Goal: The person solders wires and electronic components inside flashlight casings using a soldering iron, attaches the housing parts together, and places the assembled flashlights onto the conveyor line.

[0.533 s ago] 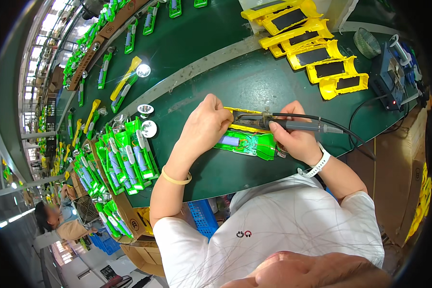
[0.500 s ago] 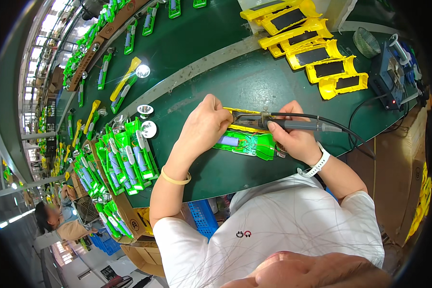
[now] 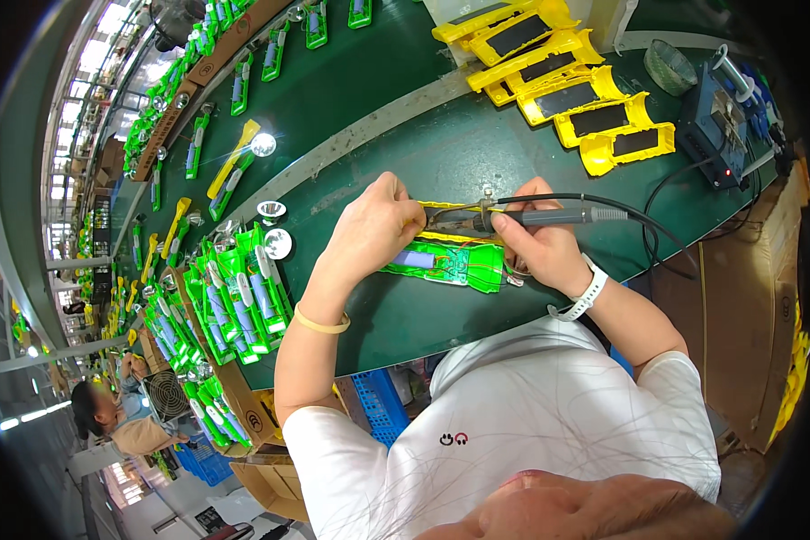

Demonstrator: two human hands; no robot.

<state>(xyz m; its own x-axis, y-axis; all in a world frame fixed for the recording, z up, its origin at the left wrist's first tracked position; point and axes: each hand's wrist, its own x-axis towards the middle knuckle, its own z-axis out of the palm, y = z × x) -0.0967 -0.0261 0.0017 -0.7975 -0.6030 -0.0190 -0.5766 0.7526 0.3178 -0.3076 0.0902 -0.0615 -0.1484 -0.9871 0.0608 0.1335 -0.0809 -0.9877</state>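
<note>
My right hand is closed round the grey handle of a soldering iron with a black cable, its tip pointing left. The tip is over a yellow casing half with a dark inside. At that casing's left end my left hand is closed in a pinch; what its fingertips hold is hidden. Just on the near side lies a green casing half carrying a blue-violet battery cell, a green circuit board and thin wires, which reach toward my right hand.
Yellow casing halves with black panels overlap at the far right, near a blue soldering station and a solder spool. Green assemblies crowd the left, beside round reflectors. A person sits at the far left.
The view has shifted slightly, and the casing halves appear a little farther left. Both hands keep their grips, and the iron's tip stays over the yellow casing half.
</note>
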